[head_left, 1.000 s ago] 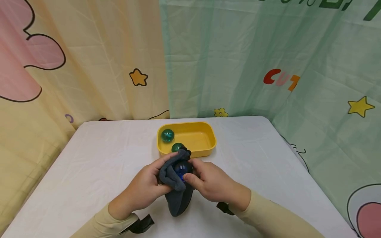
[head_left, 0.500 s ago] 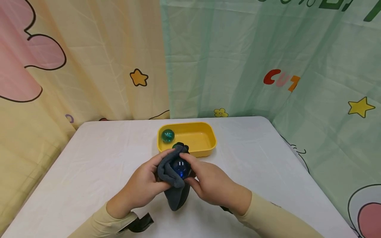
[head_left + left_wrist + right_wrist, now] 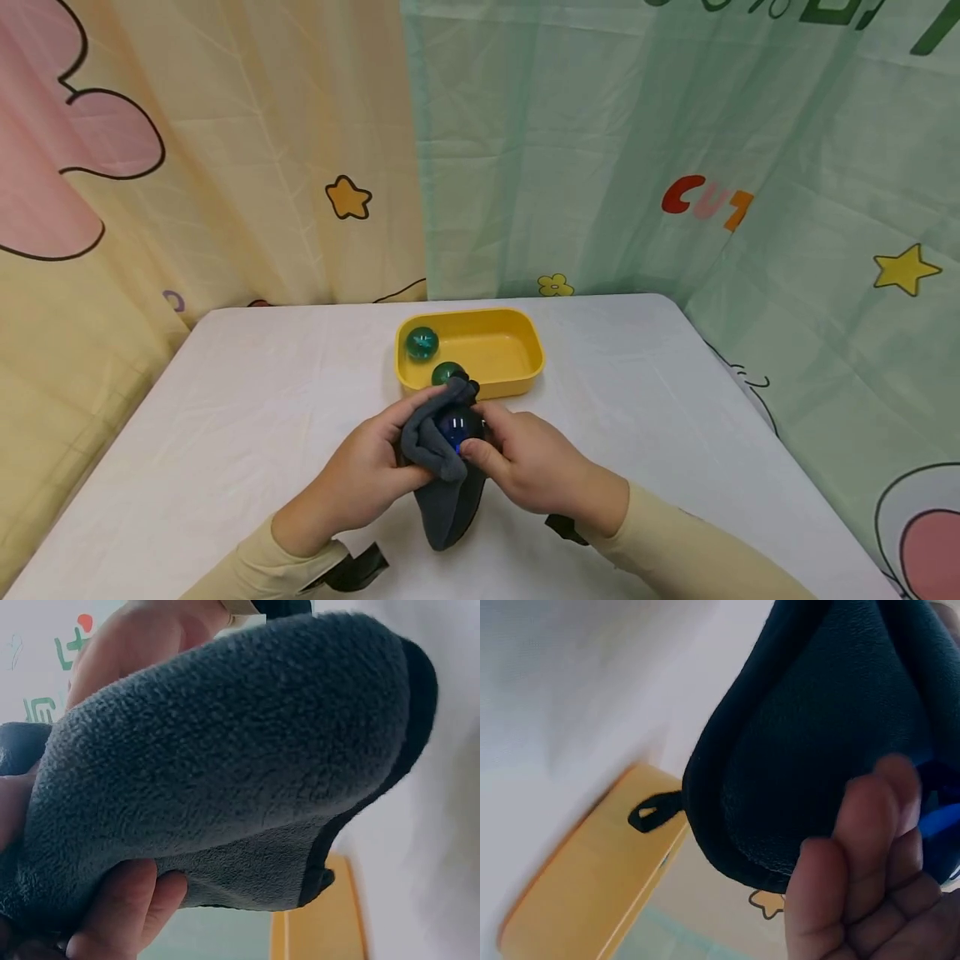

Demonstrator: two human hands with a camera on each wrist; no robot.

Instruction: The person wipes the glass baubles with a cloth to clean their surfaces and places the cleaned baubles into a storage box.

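Observation:
A dark blue glass ball (image 3: 459,427) sits in the folds of a grey plush cloth (image 3: 448,504) with a black edge. My left hand (image 3: 367,462) grips the cloth from the left, wrapping it around the ball's far side. From the right, my right hand (image 3: 528,454) holds the ball, thumb on its front and fingers behind. The left wrist view is mostly filled by the cloth (image 3: 225,742), which hides the ball. In the right wrist view, a black hanging loop (image 3: 656,811) sticks out from the cloth's edge, and a sliver of the blue ball (image 3: 941,825) shows past the fingers.
Just beyond my hands stands a yellow plastic tray (image 3: 534,367) on the white-covered table (image 3: 247,433). It holds a teal glass ball (image 3: 422,342) in its back left corner and a green ball (image 3: 447,372) near its front, partly hidden by the cloth. Patterned curtains (image 3: 570,150) enclose the table.
The right hand's grip on the ball shifted: half a second ago its fingers lay over the top, now the thumb is across the front. Cloth and ball dipped slightly back toward me, uncovering the green ball.

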